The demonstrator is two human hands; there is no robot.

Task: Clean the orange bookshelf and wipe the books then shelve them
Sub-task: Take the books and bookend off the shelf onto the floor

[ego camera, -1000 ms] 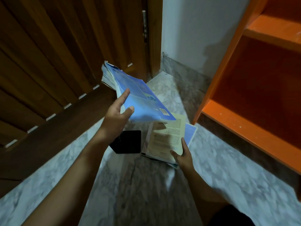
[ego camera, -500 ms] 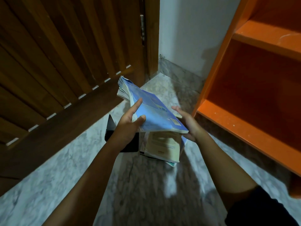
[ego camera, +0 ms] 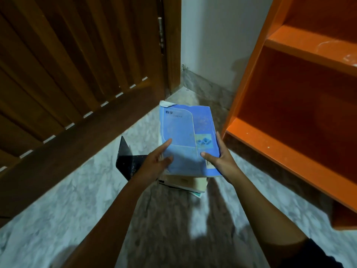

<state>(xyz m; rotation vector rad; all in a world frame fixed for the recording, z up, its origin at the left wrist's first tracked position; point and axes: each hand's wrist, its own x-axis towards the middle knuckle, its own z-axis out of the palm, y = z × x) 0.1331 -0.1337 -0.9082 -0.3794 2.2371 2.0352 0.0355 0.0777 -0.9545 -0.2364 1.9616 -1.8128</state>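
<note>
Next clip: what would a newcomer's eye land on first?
A worn blue book sits mid-frame, held by the left grip and right grip over a pile of books on the marble floor. The orange bookshelf fills the right side, its shelves speckled pale. A black bookend stands left of the pile.

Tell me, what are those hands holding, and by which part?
A blue paperback book, held at its near end: the left hand grips the left edge and the right hand grips the right edge, with both thumbs on the cover.
</note>
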